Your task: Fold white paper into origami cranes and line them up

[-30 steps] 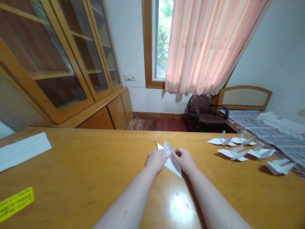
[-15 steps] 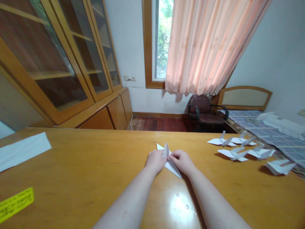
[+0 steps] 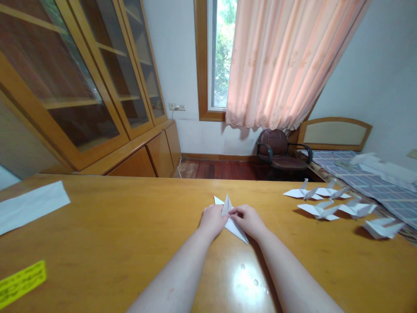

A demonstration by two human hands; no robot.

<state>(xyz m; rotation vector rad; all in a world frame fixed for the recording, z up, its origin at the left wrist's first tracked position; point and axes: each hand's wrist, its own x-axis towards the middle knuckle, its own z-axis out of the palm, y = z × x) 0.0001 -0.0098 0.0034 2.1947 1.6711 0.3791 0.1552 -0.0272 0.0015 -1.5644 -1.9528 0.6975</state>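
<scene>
Both hands are on a partly folded white paper crane [image 3: 237, 230] near the middle of the wooden table [image 3: 130, 243]. One pointed flap stands up between the hands, and two long points stretch toward the far left and the near right. My left hand [image 3: 213, 218] is closed on the paper from the left, its fingertips partly hidden behind the fold. From the right, my right hand [image 3: 249, 221] pinches the paper with thumb and forefinger at the base of the raised flap.
Several folded paper cranes [image 3: 317, 211] stand at the right of the table. A white paper strip [image 3: 32, 206] lies at the far left, with a yellow label [image 3: 22, 282] at the near left. Beyond the table are a brown armchair [image 3: 283, 150] and a glass-fronted cabinet [image 3: 107, 78].
The raised flap has shifted very slightly between the hands. Both hands keep nearly the same place and hold on the paper.
</scene>
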